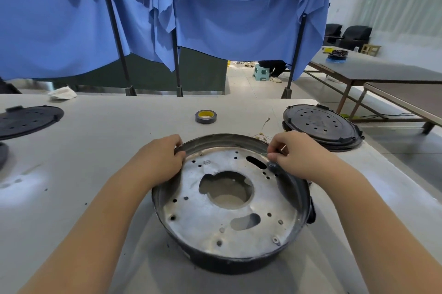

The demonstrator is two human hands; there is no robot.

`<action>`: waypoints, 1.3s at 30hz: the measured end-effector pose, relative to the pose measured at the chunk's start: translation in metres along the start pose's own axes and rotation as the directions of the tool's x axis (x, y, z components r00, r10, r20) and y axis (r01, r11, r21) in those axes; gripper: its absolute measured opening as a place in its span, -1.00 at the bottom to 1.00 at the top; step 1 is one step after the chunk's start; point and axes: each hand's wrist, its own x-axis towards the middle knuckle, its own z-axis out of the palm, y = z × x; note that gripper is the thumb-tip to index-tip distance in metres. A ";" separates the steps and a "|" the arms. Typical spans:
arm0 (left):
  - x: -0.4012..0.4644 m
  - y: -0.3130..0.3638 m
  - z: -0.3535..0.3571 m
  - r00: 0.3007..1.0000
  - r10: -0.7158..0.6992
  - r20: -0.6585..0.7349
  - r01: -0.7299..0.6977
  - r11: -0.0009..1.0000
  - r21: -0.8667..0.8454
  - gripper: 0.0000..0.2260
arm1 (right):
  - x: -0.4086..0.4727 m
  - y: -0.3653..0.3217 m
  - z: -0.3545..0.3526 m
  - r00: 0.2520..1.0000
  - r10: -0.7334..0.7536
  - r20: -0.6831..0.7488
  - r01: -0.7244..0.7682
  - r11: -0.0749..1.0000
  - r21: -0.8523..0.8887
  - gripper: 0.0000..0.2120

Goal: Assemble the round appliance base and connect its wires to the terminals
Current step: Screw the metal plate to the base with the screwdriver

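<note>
1. Head view: the far-left rim of the round base (229,200) is being gripped by the left hand (159,162), apparently as a steadying hold.
2. Something small at the far-right rim is being pinched by the right hand (293,155), possibly the thin wires (262,136).
3. The base is being kept on the near table (95,150).

Head camera looks forward and down (close) over the table (100,126).
</note>
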 end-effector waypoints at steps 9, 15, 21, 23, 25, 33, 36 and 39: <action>-0.014 0.007 -0.020 0.962 -0.213 0.170 0.182 0.966 0.183 -0.86 | -0.006 0.005 -0.016 0.990 0.065 0.124 -0.061 0.997 -0.042 -0.93; -0.032 0.016 -0.039 0.901 -0.276 0.335 0.257 0.961 0.102 -0.83 | -0.006 0.000 -0.014 0.994 0.083 0.078 -0.076 0.993 -0.087 -0.94; -0.036 0.018 -0.044 0.946 -0.278 0.167 0.229 0.937 0.265 -0.82 | -0.005 0.002 -0.009 0.994 0.088 0.071 -0.080 0.990 -0.114 -0.89; -0.037 0.024 -0.045 0.990 -0.140 -0.033 0.142 0.907 0.396 -0.80 | -0.004 0.002 -0.008 0.995 0.083 0.060 -0.076 0.991 -0.107 -0.90; -0.041 0.035 -0.045 1.000 0.007 0.001 -0.007 0.945 0.328 -0.70 | -0.003 0.002 -0.007 0.996 0.077 0.053 -0.072 0.992 -0.101 -0.90; -0.085 0.084 -0.022 0.820 0.261 0.509 -0.401 0.897 0.185 -0.64 | -0.004 0.003 -0.012 0.998 0.055 0.007 -0.054 0.995 -0.082 -0.91; -0.085 0.089 -0.007 0.832 0.276 0.482 -0.448 0.846 0.290 -0.84 | -0.005 0.002 -0.015 0.999 0.053 -0.006 -0.053 0.994 -0.092 -0.94; -0.084 0.088 -0.006 0.832 0.334 0.443 -0.473 0.845 0.251 -0.90 | -0.006 0.001 -0.018 0.998 0.027 -0.056 -0.032 0.996 -0.079 -0.95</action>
